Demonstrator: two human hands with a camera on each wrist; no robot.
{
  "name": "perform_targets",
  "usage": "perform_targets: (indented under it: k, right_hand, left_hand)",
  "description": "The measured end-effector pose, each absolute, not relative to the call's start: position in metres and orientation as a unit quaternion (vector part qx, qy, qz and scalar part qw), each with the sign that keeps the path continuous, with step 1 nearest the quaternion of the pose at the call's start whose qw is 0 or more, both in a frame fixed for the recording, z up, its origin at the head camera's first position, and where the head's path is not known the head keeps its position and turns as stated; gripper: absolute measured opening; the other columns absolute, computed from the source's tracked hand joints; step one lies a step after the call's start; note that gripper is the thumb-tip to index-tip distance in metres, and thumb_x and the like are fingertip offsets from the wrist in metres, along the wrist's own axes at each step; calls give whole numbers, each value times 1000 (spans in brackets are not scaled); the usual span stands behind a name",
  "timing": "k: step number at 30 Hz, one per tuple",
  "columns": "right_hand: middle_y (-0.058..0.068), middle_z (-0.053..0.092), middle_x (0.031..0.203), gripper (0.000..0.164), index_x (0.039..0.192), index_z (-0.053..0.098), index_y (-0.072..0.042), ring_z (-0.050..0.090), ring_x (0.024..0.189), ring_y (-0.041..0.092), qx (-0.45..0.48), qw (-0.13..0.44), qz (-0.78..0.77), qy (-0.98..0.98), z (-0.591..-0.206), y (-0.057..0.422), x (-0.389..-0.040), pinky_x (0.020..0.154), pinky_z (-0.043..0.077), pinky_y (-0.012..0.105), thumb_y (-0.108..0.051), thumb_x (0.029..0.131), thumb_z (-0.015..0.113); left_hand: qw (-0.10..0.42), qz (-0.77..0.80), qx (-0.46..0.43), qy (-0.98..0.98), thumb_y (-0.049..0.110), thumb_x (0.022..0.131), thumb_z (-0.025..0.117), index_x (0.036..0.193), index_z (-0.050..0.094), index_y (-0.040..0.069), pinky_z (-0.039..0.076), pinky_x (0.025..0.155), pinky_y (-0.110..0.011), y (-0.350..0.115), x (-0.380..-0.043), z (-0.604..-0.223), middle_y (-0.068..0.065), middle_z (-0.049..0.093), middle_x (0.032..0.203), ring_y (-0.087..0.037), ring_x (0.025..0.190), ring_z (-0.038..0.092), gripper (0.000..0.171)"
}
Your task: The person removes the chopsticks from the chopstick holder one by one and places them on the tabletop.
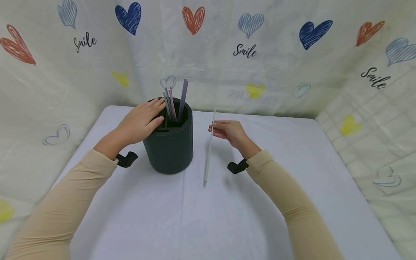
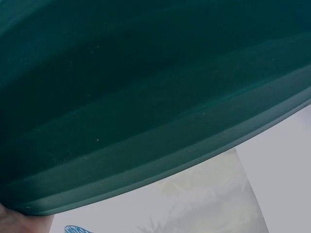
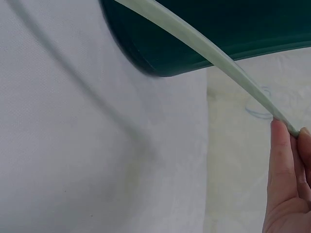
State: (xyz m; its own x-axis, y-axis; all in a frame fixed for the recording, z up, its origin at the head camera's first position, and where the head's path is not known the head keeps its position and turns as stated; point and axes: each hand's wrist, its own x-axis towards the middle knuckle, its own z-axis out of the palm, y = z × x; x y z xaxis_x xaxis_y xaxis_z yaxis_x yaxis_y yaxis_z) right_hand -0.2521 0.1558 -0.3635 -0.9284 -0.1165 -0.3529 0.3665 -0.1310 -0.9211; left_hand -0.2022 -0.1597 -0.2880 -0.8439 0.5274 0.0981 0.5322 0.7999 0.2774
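Note:
A dark green ribbed holder (image 1: 168,153) with divided compartments stands upright on the table. Several slim sticks (image 1: 173,104), purple, pink and pale green, lean inside it. My left hand (image 1: 141,121) rests on the holder's left rim, fingers extended across the top. In the left wrist view the holder's wall (image 2: 155,97) fills most of the picture. To the right of the holder, my right hand (image 1: 229,131) pinches a long pale green stick (image 1: 209,155) near its upper end. That stick slants downward, and its shadow falls on the cloth in the right wrist view.
A white cloth covers the table (image 1: 182,224). Behind it and at both sides hangs a pale curtain (image 1: 208,72) printed with hearts and "Smile". Dark wrist cameras (image 1: 127,159) sit on both wrists, below the hands.

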Motion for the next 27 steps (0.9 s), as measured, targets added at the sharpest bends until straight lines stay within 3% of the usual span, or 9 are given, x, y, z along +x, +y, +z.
perform_targets:
  k: [17,27]
  right_hand:
    - [4,75,84,43,137,53,10,75,79,11,107,201,-732,642,-398,151,-258,71,62,22,-4,97,61]
    - [5,75,82,36,131,58,9,75,76,13,133,217,-730,635,-414,152,-261,68,62,21,-2,97,61]
  left_hand:
    - [9,-153,-277,-948,33,108,34,158,23,4,9,128,-52,-160,-202,-288,-13,17,167,-34,156,12,58]
    - [9,-152,-278,-949,33,108,34,158,23,5,10,128,-52,-159,-202,-288,-13,17,167,-34,156,12,58]
